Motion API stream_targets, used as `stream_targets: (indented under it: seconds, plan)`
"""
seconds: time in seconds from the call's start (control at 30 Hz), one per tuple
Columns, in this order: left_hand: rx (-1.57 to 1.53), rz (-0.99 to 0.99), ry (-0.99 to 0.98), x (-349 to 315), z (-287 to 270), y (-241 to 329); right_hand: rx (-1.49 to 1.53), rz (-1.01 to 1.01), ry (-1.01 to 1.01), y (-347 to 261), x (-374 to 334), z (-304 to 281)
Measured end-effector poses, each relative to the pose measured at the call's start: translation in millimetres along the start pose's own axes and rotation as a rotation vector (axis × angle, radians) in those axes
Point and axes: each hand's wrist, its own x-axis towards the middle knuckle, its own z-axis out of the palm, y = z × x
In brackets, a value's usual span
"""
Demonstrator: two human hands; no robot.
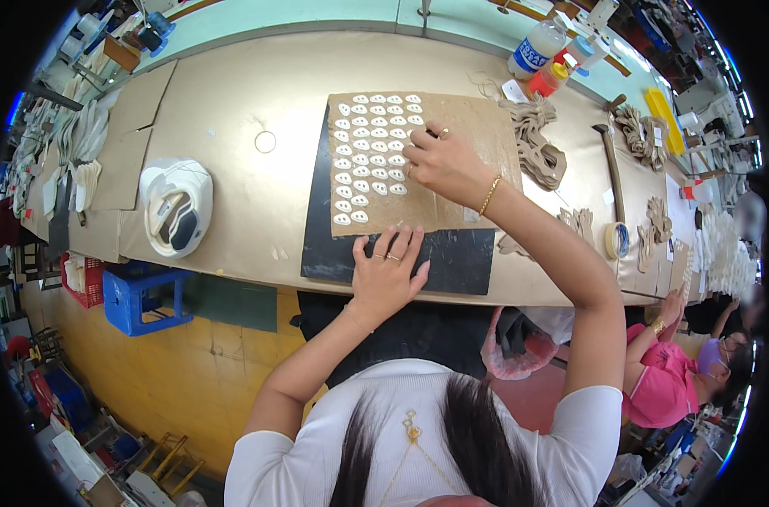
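Note:
A brown board (473,122) lies on a black mat (452,264) on the table before me. Rows of small white teardrop-shaped pieces with dark marks (359,159) cover its left half. My right hand (448,167) is over the board at the right end of these rows. Its fingers are pinched together, and whatever they hold is hidden. My left hand (388,269) rests with fingers spread at the board's near edge, over the black mat, with nothing in it.
Left of the board stands a white rounded object with a dark opening (176,207). Bundles of beige cut pieces (540,152), bottles (538,46), a hammer (611,165) and a tape roll (617,240) lie rightward. A co-worker in pink (667,384) sits at right. A blue stool (144,297) stands below left.

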Motion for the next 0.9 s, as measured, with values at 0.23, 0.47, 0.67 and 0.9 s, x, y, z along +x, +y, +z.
stream_targets:
  seconds: [0.23, 0.47, 0.67, 0.9]
  plan:
    - [0.067, -0.029, -0.012, 1.9, 4.8, 9.7, 0.126, 0.094, -0.233, 14.9, 15.8, 1.0]
    - [0.100, -0.040, 0.010, 3.0, 9.1, 12.8, 0.436, 0.237, -0.492, 30.1, 19.0, 7.2]
    - [0.105, -0.044, 0.011, 4.5, 9.0, 14.8, 0.601, 0.316, -0.480, 28.3, -4.7, -14.4]
    - [-0.203, -0.075, 0.094, 6.1, 2.6, 6.9, 0.298, 0.044, -0.274, -17.3, -55.8, -44.6]
